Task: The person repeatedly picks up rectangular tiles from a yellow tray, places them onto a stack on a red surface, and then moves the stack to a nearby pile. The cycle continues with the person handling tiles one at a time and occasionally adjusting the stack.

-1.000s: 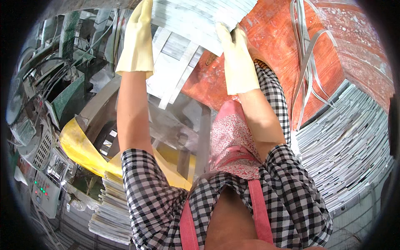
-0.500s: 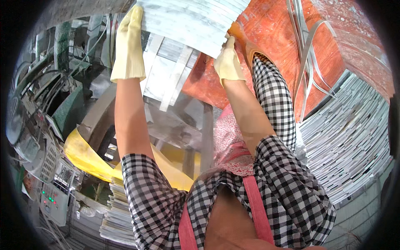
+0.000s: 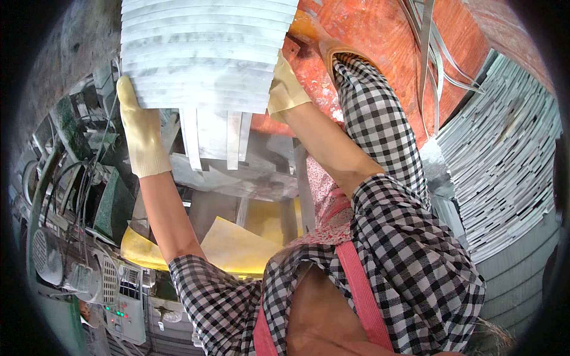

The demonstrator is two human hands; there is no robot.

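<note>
A row of pale, grey-streaked strips (image 3: 205, 56), lying edge to edge like one slab, is held between my two hands at the top of the head view. My left hand (image 3: 138, 124), in a cream rubber glove, grips its left edge near the lower corner. On the opposite edge is my right hand (image 3: 287, 89), gloved alike, its fingers mostly hidden by the strips. Beneath the strips, several narrow pale slats (image 3: 234, 139) stick out toward me.
An orange-red board (image 3: 380, 35) lies right of the strips, with loose grey straps (image 3: 426, 53) across it. A checked-cloth limb (image 3: 380, 118) with an orange cuff reaches over it. Far right stands a big stack of thin strips (image 3: 504, 160). Machinery (image 3: 113, 202) fills the left; yellow sheeting (image 3: 237, 240) lies below.
Both hands and the strips have shifted left and closer to me in the picture. More of the strips' surface shows. The hands still grip opposite edges.
</note>
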